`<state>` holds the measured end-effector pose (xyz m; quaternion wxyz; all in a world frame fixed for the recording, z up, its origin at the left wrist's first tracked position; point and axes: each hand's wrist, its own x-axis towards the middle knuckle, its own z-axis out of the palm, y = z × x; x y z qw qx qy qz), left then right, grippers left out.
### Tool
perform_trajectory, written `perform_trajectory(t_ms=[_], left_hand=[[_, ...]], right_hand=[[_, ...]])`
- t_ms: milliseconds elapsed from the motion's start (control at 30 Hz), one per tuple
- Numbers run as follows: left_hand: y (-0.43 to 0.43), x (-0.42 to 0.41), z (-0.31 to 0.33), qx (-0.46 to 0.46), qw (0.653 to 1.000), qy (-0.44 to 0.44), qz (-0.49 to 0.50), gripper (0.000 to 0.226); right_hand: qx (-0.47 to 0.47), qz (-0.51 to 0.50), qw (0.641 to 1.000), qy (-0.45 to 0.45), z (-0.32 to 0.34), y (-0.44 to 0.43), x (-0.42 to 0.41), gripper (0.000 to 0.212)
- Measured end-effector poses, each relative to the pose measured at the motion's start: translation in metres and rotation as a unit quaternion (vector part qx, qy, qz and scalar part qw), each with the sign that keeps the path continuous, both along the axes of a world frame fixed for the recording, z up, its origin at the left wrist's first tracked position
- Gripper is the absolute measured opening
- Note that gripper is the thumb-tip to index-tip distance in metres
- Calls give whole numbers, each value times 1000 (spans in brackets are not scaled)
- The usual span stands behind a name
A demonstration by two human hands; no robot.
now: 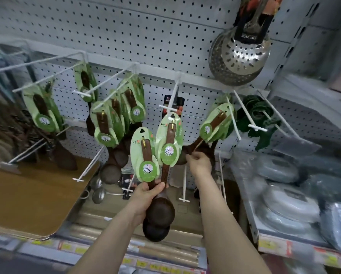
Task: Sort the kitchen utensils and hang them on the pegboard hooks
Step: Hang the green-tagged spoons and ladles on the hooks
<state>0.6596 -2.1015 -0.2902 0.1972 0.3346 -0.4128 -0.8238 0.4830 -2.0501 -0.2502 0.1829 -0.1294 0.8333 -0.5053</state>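
The left hand is gripping two wooden ladles by their handles, with the thumb wrapping across the front. They are standing bowl-down, well below and left of the steel skimmer, and their two dark bowls are overlapping beneath the wrist. Each ladle is carrying one green card, so two cards are fanning upward side by side.

The right hand is reaching up below the skimmer, its fingers curling and pinching the lower handle of the front spoon. This spoon belongs to a tilted bunch of carded wooden spoons hanging on a white hook. How many spoons are sitting behind it cannot be counted.

The skimmer is hanging high on the pegboard in one black sleeve, and a second perforated bowl is showing just behind it. Lower and to its left, four more clusters of carded spoons are dangling from hooks. Just below and to its right, dark green items are hanging on two hooks, and their kind is unclear.

Far below and left of the skimmer, two small steel ladles are lying beside a brown board. Below and right of it, plastic-wrapped lids are stacking on a shelf.
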Motion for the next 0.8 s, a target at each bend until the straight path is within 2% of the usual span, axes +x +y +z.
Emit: perform_trajectory(t_ms=[100, 200, 367, 500, 633, 800], left_hand=[[8, -1, -2, 0, 1000, -3, -10, 16], [16, -1, -1, 0, 1000, -3, -26, 25], [30, 4, 2, -20, 997, -2, -71, 28], [44, 8, 2, -53, 991, 5, -120, 26], [59, 10, 7, -51, 989, 17, -141, 17], [65, 15, 10, -103, 982, 9, -157, 14]], right_hand=[[-83, 27, 993, -74, 1, 21, 20, 18], [-125, 83, 979, -138, 9, 43, 41, 20], [-146, 147, 959, -196, 6, 73, 70, 21], [-174, 123, 963, -166, 5, 90, 92, 1], [-198, 80, 971, -111, 7, 105, 105, 16], [-182, 62, 981, -33, 14, 121, 119, 14]])
